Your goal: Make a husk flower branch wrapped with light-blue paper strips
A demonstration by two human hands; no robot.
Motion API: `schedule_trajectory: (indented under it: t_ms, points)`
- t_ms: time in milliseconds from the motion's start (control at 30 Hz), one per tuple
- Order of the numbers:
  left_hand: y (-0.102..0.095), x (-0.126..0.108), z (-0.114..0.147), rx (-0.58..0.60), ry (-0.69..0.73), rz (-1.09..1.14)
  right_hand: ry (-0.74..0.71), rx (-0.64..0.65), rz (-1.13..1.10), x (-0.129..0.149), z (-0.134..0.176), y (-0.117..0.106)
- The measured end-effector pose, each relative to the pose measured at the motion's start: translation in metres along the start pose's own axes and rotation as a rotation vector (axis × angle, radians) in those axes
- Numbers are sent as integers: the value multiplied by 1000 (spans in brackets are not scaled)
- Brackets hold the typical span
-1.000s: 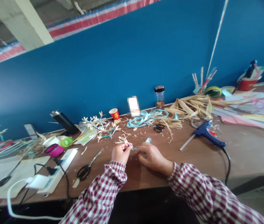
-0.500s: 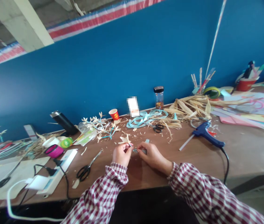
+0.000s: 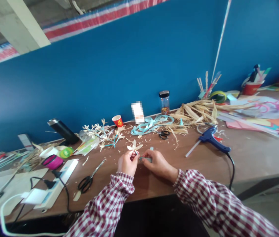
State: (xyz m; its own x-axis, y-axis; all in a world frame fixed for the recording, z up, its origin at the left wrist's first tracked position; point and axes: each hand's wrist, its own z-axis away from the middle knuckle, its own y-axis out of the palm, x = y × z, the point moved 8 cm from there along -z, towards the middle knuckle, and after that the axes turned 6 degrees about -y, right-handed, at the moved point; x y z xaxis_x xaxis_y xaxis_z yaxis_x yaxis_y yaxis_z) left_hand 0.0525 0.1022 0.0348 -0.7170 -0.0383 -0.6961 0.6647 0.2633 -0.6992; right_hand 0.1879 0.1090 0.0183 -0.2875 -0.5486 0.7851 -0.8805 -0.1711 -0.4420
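My left hand (image 3: 128, 163) is closed in a pinch on the stem of a pale husk flower (image 3: 134, 146), whose petals spread above the fingers. Close beside it on the right, my right hand (image 3: 157, 164) pinches a light blue strip (image 3: 148, 159); part of the strip shows past the fingers. The strip's near end meets the flower's stem between the two hands, though the fingers hide how they join. Both hands are just above the brown table (image 3: 164, 184). Beyond them lie small husk scraps and a coil of light blue ribbon (image 3: 151, 125).
Scissors (image 3: 87, 182) and a white power strip (image 3: 60, 181) lie to the left. A blue glue gun (image 3: 212, 138) rests on the right. Farther back are a red paper cup (image 3: 117, 121), a lidded jar (image 3: 164, 102), dried husks (image 3: 193, 112), finished husk flowers (image 3: 97, 129) and a black bottle (image 3: 64, 131).
The flower has turned in my left hand, so its petals now fan out upward. My right hand stays close with the blue strip. The whole view has shifted slightly.
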Motion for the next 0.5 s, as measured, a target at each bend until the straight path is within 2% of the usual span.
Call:
schedule_trajectory:
  t_ms: [300,500]
  points:
    - [-1,-12,2,-30,8,-91,3,-16,-12,0,-1,0]
    - [-2,-11,0,-47,-29,-94,4,-35,-1,0,0,-2]
